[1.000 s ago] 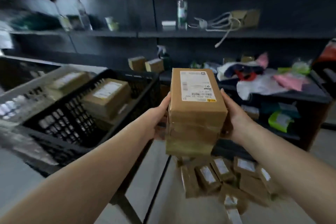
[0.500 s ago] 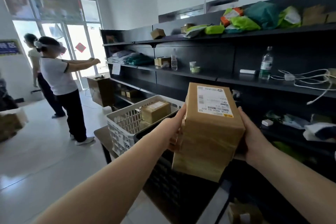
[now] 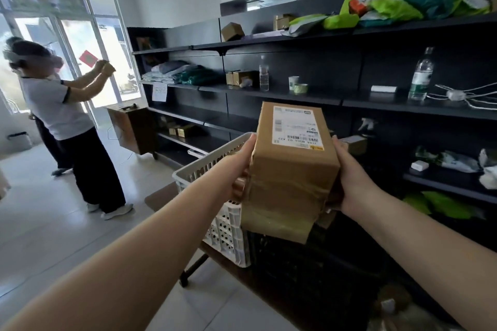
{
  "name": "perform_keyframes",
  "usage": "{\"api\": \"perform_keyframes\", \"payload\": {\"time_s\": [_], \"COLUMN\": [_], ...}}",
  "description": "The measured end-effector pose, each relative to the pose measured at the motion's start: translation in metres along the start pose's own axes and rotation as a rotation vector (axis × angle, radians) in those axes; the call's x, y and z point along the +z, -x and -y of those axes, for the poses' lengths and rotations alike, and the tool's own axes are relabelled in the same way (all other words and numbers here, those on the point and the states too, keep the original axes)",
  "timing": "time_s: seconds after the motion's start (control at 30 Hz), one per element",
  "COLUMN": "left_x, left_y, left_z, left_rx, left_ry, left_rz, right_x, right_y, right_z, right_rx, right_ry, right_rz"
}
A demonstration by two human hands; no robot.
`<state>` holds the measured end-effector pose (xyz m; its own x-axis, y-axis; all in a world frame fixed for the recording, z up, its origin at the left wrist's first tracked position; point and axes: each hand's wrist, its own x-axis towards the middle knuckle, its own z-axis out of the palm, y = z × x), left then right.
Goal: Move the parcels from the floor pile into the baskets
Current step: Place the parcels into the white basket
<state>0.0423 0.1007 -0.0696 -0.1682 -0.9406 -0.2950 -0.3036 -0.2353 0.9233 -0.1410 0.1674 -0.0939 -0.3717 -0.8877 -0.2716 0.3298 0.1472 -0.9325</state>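
I am holding a stack of brown cardboard parcels bound with tan tape point(image 3: 291, 169) in the centre of the frame, clamped between my two hands. My left hand point(image 3: 236, 169) is pressing the stack's left side with the thumb up along the edge; my right hand point(image 3: 352, 183) is cupping its right side, fingers curled round behind and out of sight. The stack is hanging above the near edge of the black plastic basket point(image 3: 309, 263) at lower centre, with the white perforated plastic basket point(image 3: 223, 228) just beside it, left of the stack.

I judge the boxes to be stiff and moderately heavy, while the glossy tape looks slippery, so a squeeze on the bare cardboard flanks, with support under the bottom box, seems safest; the lower boxes could slide out.

Both baskets are sitting on a low brown surface point(image 3: 161, 196). The black shelving point(image 3: 376, 107) is running close behind them toward the right, limiting reach there. Open tiled floor lies at left, where a person in a white top point(image 3: 61, 105) is standing well apart.
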Motion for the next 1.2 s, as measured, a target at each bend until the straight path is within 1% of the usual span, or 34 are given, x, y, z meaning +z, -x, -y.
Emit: {"api": "perform_keyframes", "payload": {"time_s": [0.13,0.27,0.4,0.47,0.53,0.63,0.7,0.8,0.9,1.03,1.1,1.13,1.2], "left_x": [-0.023,-0.040,-0.050,-0.054,-0.054,-0.053,-0.052,-0.047,-0.041,-0.032,-0.025,-0.021,-0.013], "left_y": [-0.044,-0.096,-0.142,-0.183,-0.201,-0.248,-0.276,-0.318,-0.362,-0.417,-0.440,-0.449,-0.464], "left_z": [-0.007,-0.019,-0.037,-0.053,-0.055,-0.060,-0.061,-0.066,-0.065,-0.061,-0.057,-0.055,-0.050], "left_rx": [-0.014,0.033,0.064,0.049,0.050,0.035,0.016,0.031,0.019,-0.017,-0.061,-0.056,0.012], "left_ry": [0.003,0.033,0.022,-0.013,-0.017,-0.022,-0.030,-0.062,-0.077,-0.133,-0.175,-0.203,-0.260], "left_rz": [0.017,0.015,0.040,0.066,0.060,0.059,0.103,0.187,0.267,0.436,0.496,0.518,0.508], "right_x": [0.033,0.060,0.079,0.095,0.099,0.112,0.116,0.122,0.126,0.128,0.127,0.128,0.131], "right_y": [-0.033,-0.077,-0.128,-0.170,-0.182,-0.217,-0.239,-0.269,-0.302,-0.334,-0.348,-0.355,-0.371], "right_z": [0.008,0.021,0.032,0.040,0.039,0.042,0.041,0.035,0.023,0.015,0.012,0.010,0.002], "right_rx": [0.004,-0.052,-0.104,-0.091,-0.096,-0.077,-0.064,-0.061,-0.076,-0.086,-0.089,-0.085,-0.012], "right_ry": [0.029,0.015,0.052,0.023,0.012,-0.008,-0.036,-0.091,-0.086,-0.049,0.005,0.055,0.159], "right_rz": [-0.014,0.090,0.034,0.007,0.030,-0.017,-0.033,-0.094,-0.204,-0.330,-0.386,-0.422,-0.525]}}
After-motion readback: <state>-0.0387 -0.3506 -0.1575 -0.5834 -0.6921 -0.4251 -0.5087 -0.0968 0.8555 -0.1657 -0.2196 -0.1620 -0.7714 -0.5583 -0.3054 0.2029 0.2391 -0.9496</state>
